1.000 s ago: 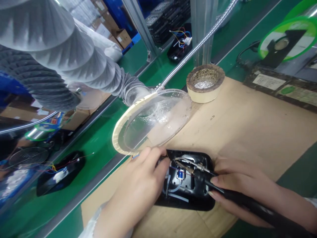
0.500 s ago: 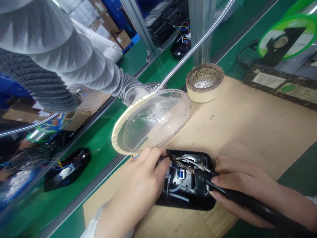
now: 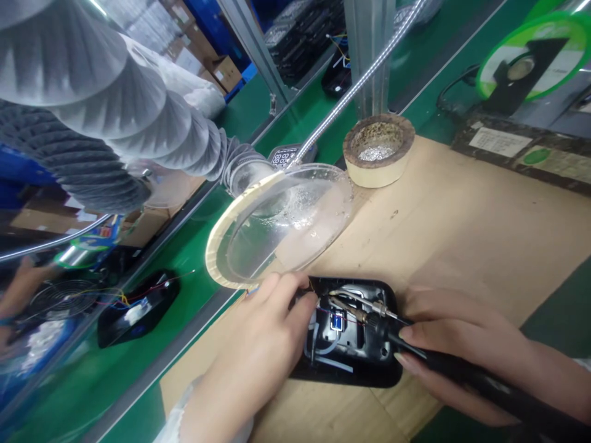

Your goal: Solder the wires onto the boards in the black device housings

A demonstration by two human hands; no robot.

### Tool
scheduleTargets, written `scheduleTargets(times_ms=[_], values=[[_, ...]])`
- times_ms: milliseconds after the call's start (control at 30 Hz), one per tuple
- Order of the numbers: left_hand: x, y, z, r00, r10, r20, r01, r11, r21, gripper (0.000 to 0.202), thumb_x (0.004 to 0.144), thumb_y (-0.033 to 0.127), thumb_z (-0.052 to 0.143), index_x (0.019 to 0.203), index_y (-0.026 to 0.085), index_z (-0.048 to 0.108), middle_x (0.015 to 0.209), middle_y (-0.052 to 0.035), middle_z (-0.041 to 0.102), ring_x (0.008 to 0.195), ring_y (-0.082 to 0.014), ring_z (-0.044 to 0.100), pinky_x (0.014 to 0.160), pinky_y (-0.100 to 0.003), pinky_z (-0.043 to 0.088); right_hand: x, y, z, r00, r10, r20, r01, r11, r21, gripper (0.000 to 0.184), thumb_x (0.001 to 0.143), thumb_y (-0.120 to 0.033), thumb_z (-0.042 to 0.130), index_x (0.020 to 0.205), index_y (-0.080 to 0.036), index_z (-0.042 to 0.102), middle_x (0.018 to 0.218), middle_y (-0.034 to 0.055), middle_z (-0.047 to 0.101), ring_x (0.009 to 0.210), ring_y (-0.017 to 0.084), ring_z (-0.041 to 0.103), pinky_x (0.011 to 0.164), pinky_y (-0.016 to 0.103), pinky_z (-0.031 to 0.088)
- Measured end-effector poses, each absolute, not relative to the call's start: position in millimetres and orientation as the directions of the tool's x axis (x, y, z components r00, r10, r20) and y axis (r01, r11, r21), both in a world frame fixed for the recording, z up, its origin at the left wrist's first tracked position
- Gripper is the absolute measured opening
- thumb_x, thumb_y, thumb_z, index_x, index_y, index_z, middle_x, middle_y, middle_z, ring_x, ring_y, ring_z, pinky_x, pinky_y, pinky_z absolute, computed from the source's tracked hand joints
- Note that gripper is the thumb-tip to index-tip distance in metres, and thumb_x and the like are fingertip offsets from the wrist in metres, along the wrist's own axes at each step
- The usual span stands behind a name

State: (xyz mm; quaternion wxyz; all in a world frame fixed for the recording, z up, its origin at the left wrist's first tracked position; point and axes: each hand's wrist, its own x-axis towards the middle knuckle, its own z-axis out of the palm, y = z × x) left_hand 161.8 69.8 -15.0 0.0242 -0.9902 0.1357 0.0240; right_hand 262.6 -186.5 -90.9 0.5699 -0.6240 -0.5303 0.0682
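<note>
My left hand [image 3: 253,344] pinches a thin wire at the edge of an open black plastic housing [image 3: 344,363], which lies on the cardboard work surface [image 3: 462,209]. My right hand [image 3: 462,344] grips the black handle of a soldering iron [image 3: 466,369]. Its metal shaft [image 3: 376,309] reaches over the housing, and the tip sits among the wires near a small blue component [image 3: 337,321]. The wire's joint point is hidden by my fingers and the iron.
A transparent round shield with a pale rim [image 3: 277,224] stands just above my left hand. Behind it are a tape ring holding metal wool [image 3: 378,147] and a green-flanged spool [image 3: 526,64]. Beyond lie a ribbed fume duct [image 3: 106,111], a green conveyor [image 3: 184,264], and a black housing [image 3: 138,314].
The black housing on the conveyor has moved up and right. A device with a display has appeared behind the shield. A hand has entered at far left. My hands barely moved.
</note>
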Motion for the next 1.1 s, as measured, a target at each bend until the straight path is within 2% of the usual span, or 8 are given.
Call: scheduleTargets(times_ms=[467,1100], values=[[161.9,70.5,-13.5,0.961,-0.274,-0.050,-0.276,-0.960,-0.040,0.020,0.097,0.010,0.048,0.106,0.014,0.066,0.115,-0.0129,0.058,0.093,-0.0253,0.055,0.068,-0.036,0.053,263.1,-190.5,-90.0,0.419,0.744,0.520,0.595,0.207,-0.776,0.034,0.085,-0.004,0.064,0.115,-0.018,0.056,0.089,0.0045,0.060,0.077,0.017,0.059,0.066,0.031,0.053],[161.8,71.2,-14.1,0.958,-0.277,-0.076,-0.281,-0.958,-0.048,0.023,0.095,0.009,0.046,0.105,0.015,0.066,0.116,-0.0125,0.057,0.092,-0.0247,0.054,0.067,-0.035,0.052,264.2,-190.2,-86.4,0.420,0.722,0.551,0.609,0.226,-0.760,0.037,0.085,-0.002,0.060,0.117,-0.019,0.054,0.084,0.0054,0.061,0.075,0.018,0.060,0.063,0.031,0.051]])
